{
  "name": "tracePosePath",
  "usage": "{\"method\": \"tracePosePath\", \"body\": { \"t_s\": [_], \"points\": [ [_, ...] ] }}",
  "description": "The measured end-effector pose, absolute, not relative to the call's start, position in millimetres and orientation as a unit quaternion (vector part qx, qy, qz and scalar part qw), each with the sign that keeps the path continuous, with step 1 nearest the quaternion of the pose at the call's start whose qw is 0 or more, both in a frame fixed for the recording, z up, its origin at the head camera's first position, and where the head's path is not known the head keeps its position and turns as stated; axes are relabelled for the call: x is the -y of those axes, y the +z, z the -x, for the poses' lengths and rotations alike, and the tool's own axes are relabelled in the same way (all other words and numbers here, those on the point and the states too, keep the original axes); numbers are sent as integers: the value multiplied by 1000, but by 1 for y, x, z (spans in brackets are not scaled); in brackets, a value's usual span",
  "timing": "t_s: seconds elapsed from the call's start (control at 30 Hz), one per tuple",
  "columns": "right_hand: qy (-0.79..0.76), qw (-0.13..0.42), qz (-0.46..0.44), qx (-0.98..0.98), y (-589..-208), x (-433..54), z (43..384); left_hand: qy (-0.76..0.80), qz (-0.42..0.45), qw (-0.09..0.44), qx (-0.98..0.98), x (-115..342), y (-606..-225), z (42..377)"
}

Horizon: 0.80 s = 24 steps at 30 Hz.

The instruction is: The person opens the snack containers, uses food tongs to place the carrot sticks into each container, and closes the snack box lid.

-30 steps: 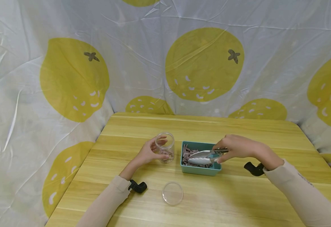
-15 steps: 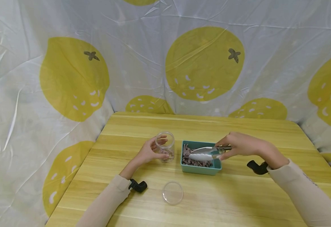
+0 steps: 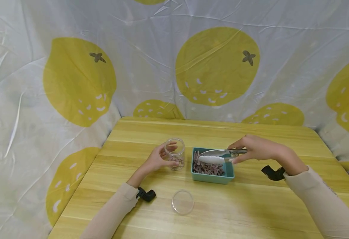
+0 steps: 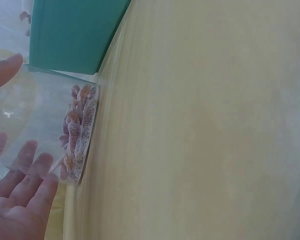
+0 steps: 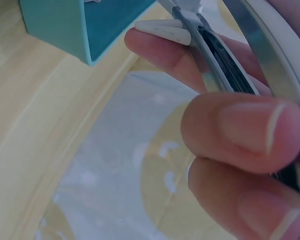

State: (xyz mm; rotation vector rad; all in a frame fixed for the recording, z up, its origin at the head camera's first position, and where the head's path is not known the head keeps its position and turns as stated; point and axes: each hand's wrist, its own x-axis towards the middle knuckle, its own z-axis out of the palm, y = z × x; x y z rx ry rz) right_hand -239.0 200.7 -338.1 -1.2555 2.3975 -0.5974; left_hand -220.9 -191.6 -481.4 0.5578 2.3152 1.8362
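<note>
My left hand [image 3: 159,157] is wrapped around a clear jar [image 3: 178,151], thumb in front and fingers behind it. The jar stands upright on the table, with brownish-pink strips [image 4: 76,127] at its bottom. In my right hand [image 3: 256,148] I grip metal tongs [image 3: 214,156], also close up as tongs [image 5: 215,57] in the right wrist view. Their tips hang over a teal box [image 3: 211,179], above the pile of similar strips [image 3: 208,168] in it. Strips fill most of the box, leaving bare floor at its right end.
A round clear lid [image 3: 182,202] lies flat on the wooden table [image 3: 240,205], in front of the jar and box. A white curtain [image 3: 147,66] printed with yellow fruit stands behind the table and along its sides.
My right hand has risen a little and shifted right, lifting the tongs from within the strips to just above them. The left hand stays around the jar.
</note>
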Motion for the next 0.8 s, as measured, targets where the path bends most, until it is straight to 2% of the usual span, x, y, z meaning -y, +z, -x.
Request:
{"method": "tracePosePath", "body": {
  "t_s": [0.23,0.47,0.8],
  "points": [
    [-220,184,435,-854,-334,-203,241,618,-185,67,-761,191,-480,220],
    [-256,219,413,-846,-329,-208,244,625,-188,69,-755,191,-479,218],
    [-274,204,419,-841,-321,-215,250,617,-191,70,-760,191,-480,220]
  ]
}}
